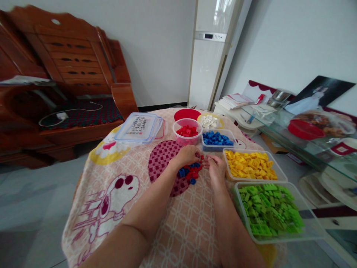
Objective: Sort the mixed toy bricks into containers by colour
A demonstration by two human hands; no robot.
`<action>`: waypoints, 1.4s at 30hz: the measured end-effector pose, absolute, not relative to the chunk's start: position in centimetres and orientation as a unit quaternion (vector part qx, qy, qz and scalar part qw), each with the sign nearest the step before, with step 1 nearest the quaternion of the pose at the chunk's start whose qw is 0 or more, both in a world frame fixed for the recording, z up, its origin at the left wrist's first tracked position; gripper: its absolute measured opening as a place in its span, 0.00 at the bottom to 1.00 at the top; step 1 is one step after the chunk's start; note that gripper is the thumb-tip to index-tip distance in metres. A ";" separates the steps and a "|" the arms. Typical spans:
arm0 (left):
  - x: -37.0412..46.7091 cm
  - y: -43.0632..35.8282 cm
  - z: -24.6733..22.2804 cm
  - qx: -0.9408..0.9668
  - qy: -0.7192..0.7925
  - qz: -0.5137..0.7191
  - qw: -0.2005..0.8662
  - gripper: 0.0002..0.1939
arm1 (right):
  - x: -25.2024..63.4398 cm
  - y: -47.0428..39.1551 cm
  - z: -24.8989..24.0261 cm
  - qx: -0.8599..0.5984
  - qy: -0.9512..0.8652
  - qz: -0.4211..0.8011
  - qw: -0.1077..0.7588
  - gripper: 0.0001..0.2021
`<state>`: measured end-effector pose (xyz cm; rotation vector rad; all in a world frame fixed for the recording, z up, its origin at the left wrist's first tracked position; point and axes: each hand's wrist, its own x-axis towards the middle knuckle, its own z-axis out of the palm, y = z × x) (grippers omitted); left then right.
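Observation:
A small pile of red toy bricks (192,174) and blue toy bricks (182,172) lies on the tablecloth. My left hand (189,155) reaches across the pile's far edge, fingers bent down and drawn together. At its fingertips shows a small red toy brick (202,157), in the narrow gap between both hands. My right hand (216,165) is on the right of the pile, thumb pressed toward the fingers; anything inside that pinch is too small to make out. Just beyond the hands stand a round tub (187,140) of red bricks and a box (217,148) of blue ones.
To the right are clear boxes of yellow bricks (251,165) and green bricks (272,208). White bricks (209,122) sit at the back beside a red round lid (187,114). Stacked box lids (138,128) lie back left. A glass-topped table (301,145) stands at the right.

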<state>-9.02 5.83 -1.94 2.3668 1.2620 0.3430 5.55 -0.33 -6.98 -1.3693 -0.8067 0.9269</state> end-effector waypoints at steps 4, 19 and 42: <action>-9.1 6.2 -2.1 0.841 0.459 0.191 0.214 0.09 | 5.6 -0.3 -7.1 -0.589 -0.351 0.402 0.607 0.12; -6.6 7.7 -5.7 0.626 0.304 0.518 0.497 0.25 | 5.5 -0.3 -7.1 -0.587 -0.360 0.402 0.604 0.12; -11.2 6.9 -2.4 0.812 0.438 0.212 0.324 0.13 | 5.6 -0.4 -7.4 -0.593 -0.365 0.395 0.599 0.13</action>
